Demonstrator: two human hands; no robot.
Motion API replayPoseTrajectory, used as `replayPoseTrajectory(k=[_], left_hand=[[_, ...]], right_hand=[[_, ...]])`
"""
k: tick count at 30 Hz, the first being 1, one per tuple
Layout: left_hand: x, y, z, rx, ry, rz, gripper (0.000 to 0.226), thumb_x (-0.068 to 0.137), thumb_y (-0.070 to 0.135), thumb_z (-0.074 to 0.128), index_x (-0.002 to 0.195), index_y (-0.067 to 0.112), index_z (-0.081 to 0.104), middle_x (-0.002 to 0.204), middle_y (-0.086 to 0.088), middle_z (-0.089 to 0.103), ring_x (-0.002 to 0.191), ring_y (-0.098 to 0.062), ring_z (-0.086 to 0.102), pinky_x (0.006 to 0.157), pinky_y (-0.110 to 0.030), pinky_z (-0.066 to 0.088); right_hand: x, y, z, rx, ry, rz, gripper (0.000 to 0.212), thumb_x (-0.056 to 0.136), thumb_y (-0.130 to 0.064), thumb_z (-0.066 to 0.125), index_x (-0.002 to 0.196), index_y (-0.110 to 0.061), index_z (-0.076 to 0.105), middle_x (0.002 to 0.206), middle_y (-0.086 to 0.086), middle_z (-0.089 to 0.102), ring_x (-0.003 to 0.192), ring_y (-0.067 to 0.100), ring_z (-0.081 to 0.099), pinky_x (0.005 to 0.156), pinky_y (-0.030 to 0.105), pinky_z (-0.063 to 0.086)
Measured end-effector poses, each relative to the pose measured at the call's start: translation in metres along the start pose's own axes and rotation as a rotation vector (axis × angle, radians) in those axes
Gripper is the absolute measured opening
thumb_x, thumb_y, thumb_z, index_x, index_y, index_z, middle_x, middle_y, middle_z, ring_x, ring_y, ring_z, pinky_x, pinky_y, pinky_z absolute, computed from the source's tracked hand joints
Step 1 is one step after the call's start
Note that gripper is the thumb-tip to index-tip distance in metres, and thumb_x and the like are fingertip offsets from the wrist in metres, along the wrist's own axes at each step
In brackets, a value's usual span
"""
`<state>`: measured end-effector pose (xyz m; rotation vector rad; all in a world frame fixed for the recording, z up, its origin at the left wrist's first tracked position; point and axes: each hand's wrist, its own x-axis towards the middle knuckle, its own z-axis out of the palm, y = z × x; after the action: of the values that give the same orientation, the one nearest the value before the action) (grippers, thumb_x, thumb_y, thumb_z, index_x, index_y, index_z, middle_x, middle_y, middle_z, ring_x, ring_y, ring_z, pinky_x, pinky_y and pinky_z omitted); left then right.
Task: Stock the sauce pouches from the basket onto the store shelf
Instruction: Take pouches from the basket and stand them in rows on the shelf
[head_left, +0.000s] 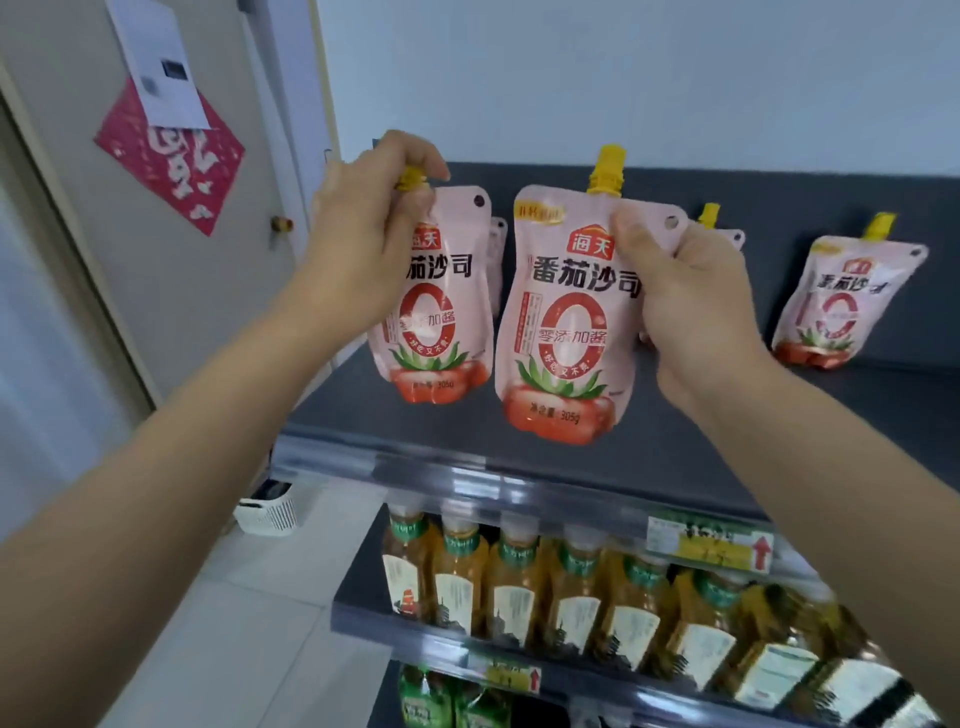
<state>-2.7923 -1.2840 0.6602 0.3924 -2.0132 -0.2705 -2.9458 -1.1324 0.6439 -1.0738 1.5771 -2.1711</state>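
My left hand (363, 234) grips a pink tomato sauce pouch (441, 338) by its yellow spout and top corner, above the left part of the dark top shelf (675, 452). My right hand (691, 306) pinches a second pink pouch (561, 332) at its upper right edge, thumb on the front, holding it upright over the shelf's front. Behind these, more pouches stand against the shelf's back: one (498, 244) behind the left pouch, one (719, 228) mostly hidden by my right hand, and one (841, 301) at the right. The basket (267, 512) sits on the floor below left.
The shelf below holds a row of amber drink bottles (571, 592), with green bottles (441, 701) lower still. Yellow price tags (711, 540) hang on the shelf edges. A door (171, 208) with a red paper decoration and a white note stands at the left.
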Motion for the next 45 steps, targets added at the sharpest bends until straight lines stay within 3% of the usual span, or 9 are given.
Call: replayPoseTrajectory(k=[9, 13, 17, 23, 26, 33, 38, 41, 45], left_hand=[[0.028, -0.073, 0.044, -0.051, -0.162, -0.007, 0.018, 0.097, 0.019, 0.04, 0.104, 0.033, 0.048, 0.093, -0.003, 0.055, 0.092, -0.03, 0.054, 0.076, -0.054, 0.048], [0.028, -0.091, 0.053, -0.068, -0.241, 0.067, 0.019, 0.098, 0.016, 0.041, 0.107, 0.029, 0.051, 0.088, 0.019, 0.053, 0.088, -0.026, 0.056, 0.082, -0.052, 0.048], [0.03, -0.102, 0.054, -0.088, -0.287, 0.161, 0.022, 0.098, 0.015, 0.042, 0.116, 0.02, 0.053, 0.095, 0.017, 0.058, 0.092, -0.017, 0.056, 0.086, -0.051, 0.046], [0.035, -0.12, 0.032, -0.073, -0.638, 0.216, 0.105, 0.069, 0.03, 0.081, 0.147, 0.038, 0.011, 0.142, 0.003, 0.038, 0.118, -0.018, 0.046, 0.1, -0.042, 0.041], [0.032, -0.128, 0.034, 0.159, -0.576, 0.332, 0.106, 0.067, 0.028, 0.084, 0.148, 0.029, 0.016, 0.137, -0.006, 0.038, 0.105, -0.013, 0.032, 0.099, -0.04, 0.032], [0.028, -0.135, 0.034, 0.004, -0.524, 0.295, 0.118, 0.064, 0.028, 0.084, 0.148, 0.035, 0.001, 0.144, -0.003, 0.034, 0.122, -0.025, 0.036, 0.105, -0.051, 0.028], [0.015, -0.15, 0.023, -0.065, -0.35, 0.305, 0.101, 0.067, 0.036, 0.072, 0.147, 0.026, 0.012, 0.138, -0.005, 0.033, 0.126, -0.025, 0.033, 0.105, -0.051, 0.03], [-0.004, -0.147, 0.016, -0.301, -0.182, 0.243, 0.078, 0.072, 0.031, 0.061, 0.139, 0.016, 0.024, 0.119, -0.001, 0.041, 0.109, -0.014, 0.043, 0.094, -0.032, 0.04], [-0.031, -0.147, 0.012, -0.618, -0.425, 0.058, 0.061, 0.074, 0.017, 0.065, 0.127, 0.02, 0.034, 0.104, 0.009, 0.056, 0.09, -0.008, 0.057, 0.077, -0.026, 0.047]], right_hand=[[0.058, 0.039, 0.029, -0.095, -0.006, -0.021, 0.018, 0.096, -0.027, 0.055, 0.088, -0.019, 0.069, 0.084, -0.003, 0.076, 0.078, 0.012, 0.073, 0.073, 0.034, 0.06], [0.065, 0.05, 0.046, -0.082, 0.018, 0.014, 0.023, 0.095, -0.026, 0.056, 0.104, -0.007, 0.067, 0.086, -0.002, 0.076, 0.077, 0.011, 0.073, 0.066, 0.027, 0.059], [0.064, 0.055, 0.06, -0.072, 0.041, 0.014, 0.02, 0.096, -0.024, 0.055, 0.103, -0.009, 0.066, 0.087, -0.002, 0.076, 0.078, 0.011, 0.073, 0.065, 0.025, 0.058], [0.053, 0.059, 0.071, -0.136, 0.051, -0.013, 0.026, 0.096, -0.026, 0.054, 0.109, -0.005, 0.065, 0.094, 0.002, 0.076, 0.085, 0.014, 0.073, 0.07, 0.028, 0.059], [0.042, 0.065, 0.076, -0.142, 0.066, -0.019, 0.021, 0.096, -0.027, 0.054, 0.102, -0.01, 0.065, 0.09, -0.004, 0.076, 0.083, 0.011, 0.073, 0.066, 0.023, 0.057], [0.021, 0.082, 0.087, -0.156, 0.117, -0.028, 0.012, 0.095, -0.028, 0.055, 0.098, -0.017, 0.058, 0.09, 0.0, 0.075, 0.084, 0.014, 0.072, 0.074, 0.033, 0.058], [0.019, 0.089, 0.105, -0.138, 0.067, -0.053, 0.007, 0.096, -0.029, 0.054, 0.094, -0.022, 0.054, 0.096, 0.004, 0.073, 0.09, 0.018, 0.071, 0.08, 0.038, 0.057], [0.019, 0.091, 0.12, -0.151, -0.008, -0.101, 0.007, 0.097, -0.026, 0.053, 0.092, -0.021, 0.053, 0.093, 0.004, 0.07, 0.087, 0.016, 0.07, 0.076, 0.034, 0.058], [0.019, 0.095, 0.129, -0.126, -0.032, -0.13, 0.005, 0.097, -0.024, 0.052, 0.095, -0.02, 0.055, 0.093, 0.001, 0.071, 0.086, 0.011, 0.07, 0.071, 0.026, 0.056]])
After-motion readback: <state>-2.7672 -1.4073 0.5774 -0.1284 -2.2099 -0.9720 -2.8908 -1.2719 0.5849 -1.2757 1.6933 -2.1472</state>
